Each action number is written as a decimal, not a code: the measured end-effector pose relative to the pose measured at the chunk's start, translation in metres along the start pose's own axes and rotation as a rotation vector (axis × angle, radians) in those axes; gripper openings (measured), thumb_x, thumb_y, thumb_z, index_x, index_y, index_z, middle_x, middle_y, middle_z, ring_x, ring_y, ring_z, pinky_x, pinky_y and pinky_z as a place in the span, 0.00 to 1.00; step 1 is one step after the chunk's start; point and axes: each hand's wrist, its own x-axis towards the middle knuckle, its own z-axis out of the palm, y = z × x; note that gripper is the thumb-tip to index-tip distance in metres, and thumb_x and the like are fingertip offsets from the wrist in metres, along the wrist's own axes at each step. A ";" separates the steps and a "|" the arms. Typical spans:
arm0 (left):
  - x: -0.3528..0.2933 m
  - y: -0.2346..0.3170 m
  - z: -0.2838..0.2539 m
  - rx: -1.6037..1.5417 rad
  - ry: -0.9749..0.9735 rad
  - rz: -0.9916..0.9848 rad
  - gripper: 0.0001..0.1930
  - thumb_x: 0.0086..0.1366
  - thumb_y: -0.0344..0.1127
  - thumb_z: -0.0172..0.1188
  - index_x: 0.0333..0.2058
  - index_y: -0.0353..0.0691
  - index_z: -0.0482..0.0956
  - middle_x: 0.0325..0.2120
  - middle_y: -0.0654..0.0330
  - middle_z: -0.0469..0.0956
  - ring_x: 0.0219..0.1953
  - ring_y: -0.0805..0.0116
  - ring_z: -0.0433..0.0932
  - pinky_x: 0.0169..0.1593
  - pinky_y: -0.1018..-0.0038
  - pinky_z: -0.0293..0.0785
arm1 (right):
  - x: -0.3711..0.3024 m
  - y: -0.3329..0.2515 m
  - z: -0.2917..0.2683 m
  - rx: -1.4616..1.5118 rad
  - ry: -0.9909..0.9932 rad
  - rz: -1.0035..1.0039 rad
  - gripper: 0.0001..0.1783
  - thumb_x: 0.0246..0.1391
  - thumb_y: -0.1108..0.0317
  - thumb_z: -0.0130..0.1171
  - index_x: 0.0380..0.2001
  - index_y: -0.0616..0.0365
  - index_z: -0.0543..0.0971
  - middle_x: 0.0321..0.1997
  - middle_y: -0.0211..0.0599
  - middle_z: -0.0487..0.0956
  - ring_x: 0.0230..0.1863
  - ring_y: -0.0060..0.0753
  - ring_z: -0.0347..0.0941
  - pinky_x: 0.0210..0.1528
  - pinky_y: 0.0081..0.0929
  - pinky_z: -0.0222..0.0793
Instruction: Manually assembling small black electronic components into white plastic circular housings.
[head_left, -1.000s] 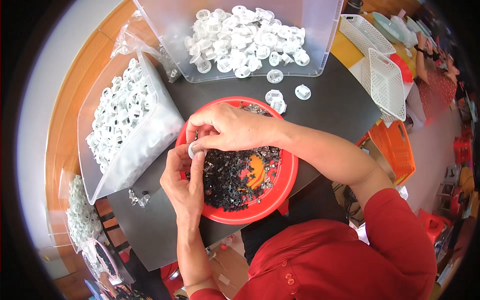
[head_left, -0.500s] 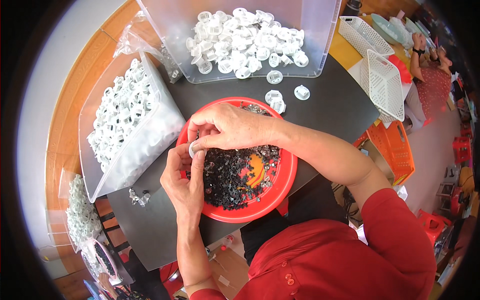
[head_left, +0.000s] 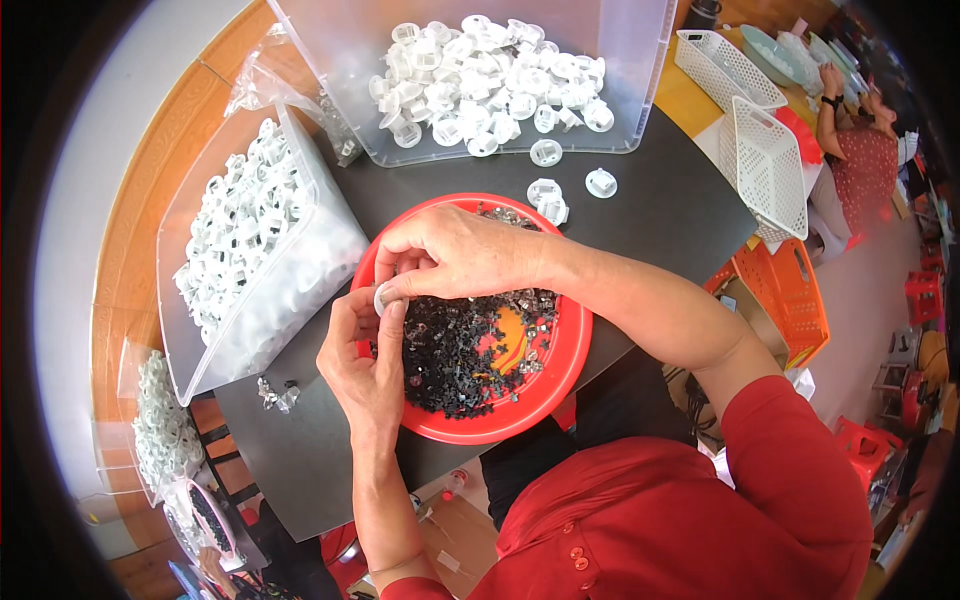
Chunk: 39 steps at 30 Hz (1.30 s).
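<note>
Over the left side of a round red tray (head_left: 572, 375), my two hands meet at a small round white plastic part (head_left: 381, 299). My left hand (head_left: 362, 345) pinches it from below between thumb and fingers. From above, my right hand (head_left: 455, 255) presses on the same part with its thumb, fingers curled; whether a smaller piece sits under them is hidden. Beneath my hands the tray holds a heap of small black pieces (head_left: 450, 365) and small shiny metal pieces (head_left: 540, 305).
Behind the tray, a clear bin (head_left: 640, 110) holds white round parts; loose white parts (head_left: 601, 183) lie before it. To the left leans another clear bin (head_left: 340, 215) of white parts. Small metal pieces (head_left: 280, 395) lie on the dark table (head_left: 290, 470). White baskets (head_left: 765, 165) and a person (head_left: 865, 165) are at right.
Both hands stay together on the white part, with only a slight shift of the left hand to the left. At the far right, the other person has moved a little.
</note>
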 end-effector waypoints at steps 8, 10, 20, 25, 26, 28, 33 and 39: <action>0.000 0.000 0.000 0.023 0.001 0.027 0.08 0.62 0.30 0.62 0.38 0.33 0.77 0.24 0.63 0.77 0.26 0.78 0.73 0.34 0.80 0.72 | 0.000 0.002 0.001 -0.037 0.007 -0.017 0.13 0.54 0.64 0.63 0.33 0.65 0.79 0.25 0.35 0.79 0.28 0.22 0.75 0.31 0.23 0.70; 0.000 0.001 0.000 0.038 0.005 0.034 0.08 0.62 0.29 0.62 0.38 0.33 0.77 0.23 0.63 0.76 0.25 0.78 0.72 0.33 0.80 0.71 | 0.000 0.001 0.001 -0.048 0.003 -0.007 0.13 0.54 0.64 0.63 0.33 0.65 0.79 0.25 0.36 0.79 0.28 0.23 0.75 0.32 0.24 0.71; 0.001 0.002 0.000 0.141 0.004 0.082 0.08 0.62 0.29 0.62 0.38 0.34 0.77 0.24 0.61 0.78 0.25 0.76 0.74 0.32 0.79 0.72 | -0.001 0.000 0.000 -0.085 0.009 -0.021 0.13 0.54 0.64 0.63 0.33 0.64 0.79 0.25 0.36 0.80 0.28 0.24 0.75 0.32 0.24 0.71; 0.001 0.002 0.001 0.121 0.003 0.090 0.08 0.62 0.29 0.62 0.38 0.34 0.77 0.24 0.60 0.78 0.25 0.76 0.75 0.32 0.78 0.73 | -0.002 0.002 0.001 -0.082 0.021 -0.024 0.13 0.54 0.64 0.63 0.33 0.64 0.79 0.24 0.36 0.79 0.27 0.24 0.75 0.31 0.24 0.71; 0.001 0.002 0.001 0.121 0.002 0.090 0.08 0.62 0.29 0.62 0.38 0.34 0.77 0.24 0.60 0.78 0.25 0.76 0.75 0.32 0.78 0.73 | -0.002 0.003 0.001 -0.082 0.021 -0.024 0.13 0.54 0.64 0.63 0.33 0.64 0.79 0.24 0.36 0.79 0.27 0.24 0.75 0.31 0.24 0.71; 0.001 0.002 0.000 0.128 -0.009 0.076 0.08 0.62 0.29 0.62 0.38 0.34 0.77 0.24 0.60 0.78 0.25 0.76 0.74 0.32 0.78 0.73 | -0.001 0.005 0.001 -0.074 0.022 -0.032 0.13 0.54 0.64 0.63 0.33 0.65 0.79 0.24 0.35 0.79 0.27 0.23 0.75 0.31 0.24 0.71; 0.001 0.001 0.000 0.135 -0.004 0.093 0.08 0.62 0.30 0.62 0.38 0.34 0.77 0.24 0.60 0.78 0.25 0.76 0.74 0.32 0.78 0.73 | -0.001 0.003 0.000 -0.083 0.011 -0.021 0.13 0.54 0.64 0.63 0.33 0.65 0.79 0.24 0.36 0.79 0.27 0.24 0.75 0.31 0.24 0.71; 0.001 0.002 0.001 0.127 -0.006 0.078 0.08 0.62 0.30 0.62 0.38 0.34 0.77 0.24 0.60 0.78 0.25 0.76 0.75 0.32 0.78 0.73 | -0.001 0.004 0.002 -0.092 0.015 -0.020 0.13 0.54 0.64 0.63 0.33 0.65 0.79 0.24 0.36 0.79 0.27 0.24 0.75 0.31 0.24 0.71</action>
